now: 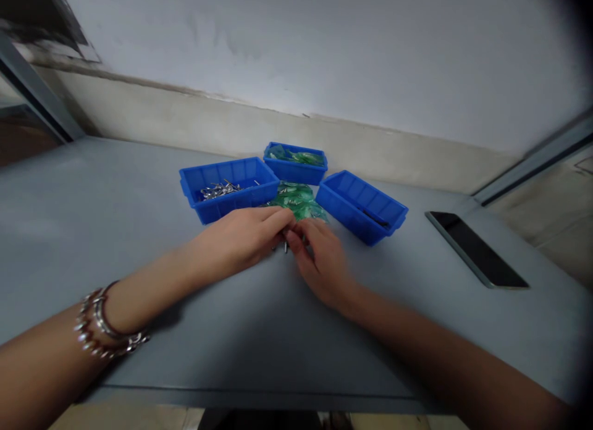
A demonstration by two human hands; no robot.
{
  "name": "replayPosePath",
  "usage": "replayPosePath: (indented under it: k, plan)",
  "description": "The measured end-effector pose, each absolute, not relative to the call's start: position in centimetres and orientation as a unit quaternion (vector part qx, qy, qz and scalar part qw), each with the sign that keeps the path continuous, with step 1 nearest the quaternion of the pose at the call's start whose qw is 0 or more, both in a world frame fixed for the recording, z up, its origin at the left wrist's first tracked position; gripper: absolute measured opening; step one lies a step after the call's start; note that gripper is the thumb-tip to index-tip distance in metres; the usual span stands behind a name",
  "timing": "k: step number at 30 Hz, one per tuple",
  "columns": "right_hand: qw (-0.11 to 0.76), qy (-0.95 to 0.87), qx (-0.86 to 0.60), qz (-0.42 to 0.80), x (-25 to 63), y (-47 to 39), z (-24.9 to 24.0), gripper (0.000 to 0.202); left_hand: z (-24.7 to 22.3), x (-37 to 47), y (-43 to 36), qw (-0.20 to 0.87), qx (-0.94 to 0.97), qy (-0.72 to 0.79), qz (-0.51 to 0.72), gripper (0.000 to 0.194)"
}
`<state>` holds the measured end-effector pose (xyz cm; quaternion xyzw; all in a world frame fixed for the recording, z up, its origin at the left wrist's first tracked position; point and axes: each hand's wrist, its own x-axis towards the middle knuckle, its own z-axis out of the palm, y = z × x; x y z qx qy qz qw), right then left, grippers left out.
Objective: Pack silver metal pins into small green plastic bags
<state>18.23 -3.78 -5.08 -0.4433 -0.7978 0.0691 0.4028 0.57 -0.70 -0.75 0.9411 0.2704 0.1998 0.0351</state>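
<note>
My left hand [252, 232] and my right hand [322, 257] meet at the middle of the table, fingertips close together. Both are closed, fingers bent in a pinch; what they hold is mostly hidden. A thin shiny metal piece [286, 247] shows just below the fingertips, and I cannot tell whether it is held or lies on the table. Right behind the hands lies green plastic wrapping [296, 198], crumpled. To the left, a blue bin [231, 198] contains a heap of small shiny metal pieces [220, 189].
At the back stands a blue bin [295, 169] with green plastic bags [301, 157] inside. Another blue bin [352, 214], on the right, has a dark slim object [375, 218] in it. A phone [475, 248] lies farther right on the grey table [259, 349]. A wall bounds the back.
</note>
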Motion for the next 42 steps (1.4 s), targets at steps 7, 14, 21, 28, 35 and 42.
replayPosePath:
  k: [7, 14, 21, 28, 35, 42]
  plan:
    - [0.402, -0.797, -0.448, 0.047, 18.3, -3.9, -5.2, 0.027, -0.7, 0.6, -0.6, 0.041, 0.942, 0.251, 0.217, 0.012]
    - [0.410, -0.783, -0.464, 0.056, 18.4, -3.9, -5.1, 0.030, -0.9, 0.3, -0.5, -0.002, 0.940, 0.260, 0.222, 0.014]
    - [0.407, -0.763, -0.499, 0.058, 18.5, -3.9, -5.1, 0.034, -1.2, 0.3, -0.2, -0.007, 0.935, 0.276, 0.224, 0.015]
    - [0.405, -0.759, -0.506, 0.059, 18.5, -3.9, -5.2, 0.032, -1.0, 0.3, -0.4, 0.007, 0.938, 0.276, 0.208, 0.020]
    - [0.435, -0.742, -0.497, 0.117, 18.5, -4.0, -4.8, 0.026, -0.5, 0.6, -0.6, -0.003, 0.938, 0.281, 0.204, 0.024]
    - [0.456, -0.730, -0.491, 0.136, 18.6, -4.4, -4.9, 0.015, 0.3, 0.1, -0.8, -0.170, 0.848, 0.452, 0.218, 0.033]
